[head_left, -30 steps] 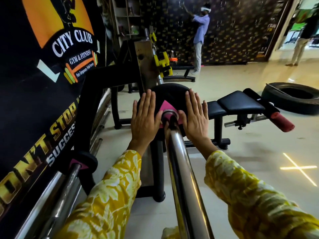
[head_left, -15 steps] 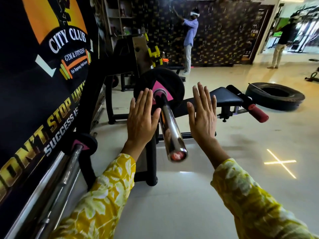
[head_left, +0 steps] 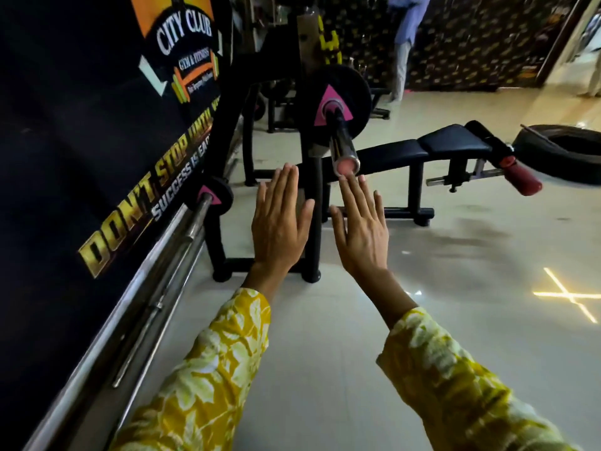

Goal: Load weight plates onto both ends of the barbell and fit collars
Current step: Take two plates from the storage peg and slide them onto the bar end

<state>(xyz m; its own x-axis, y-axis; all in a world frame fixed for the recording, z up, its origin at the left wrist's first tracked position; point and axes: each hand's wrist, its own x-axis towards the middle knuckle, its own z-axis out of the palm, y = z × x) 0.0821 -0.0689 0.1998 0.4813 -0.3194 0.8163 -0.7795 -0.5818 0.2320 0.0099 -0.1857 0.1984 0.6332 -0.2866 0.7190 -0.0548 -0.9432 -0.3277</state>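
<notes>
A black weight plate (head_left: pixel 354 92) with a pink triangle sits far up the chrome barbell sleeve (head_left: pixel 341 144), which points toward me and ends in a pinkish cap. The bar rests on a black rack upright (head_left: pixel 313 216). My left hand (head_left: pixel 279 222) and my right hand (head_left: pixel 361 229) hang flat in the air below the sleeve's end, fingers straight, palms down, holding nothing. The right fingertips lie just under the sleeve's cap. No collar shows on the sleeve.
A second barbell (head_left: pixel 195 219) with a small black plate (head_left: pixel 218 196) lies low along the banner wall at left. A black bench (head_left: pixel 422 148) with a red roller pad stands right of the rack, a tyre (head_left: pixel 559 148) beyond it. A person (head_left: pixel 406 37) stands at the back wall.
Both hands pressed the plate up the sleeve, then drew back off it. They now hover below the sleeve's end, closer together, as my view backed away.
</notes>
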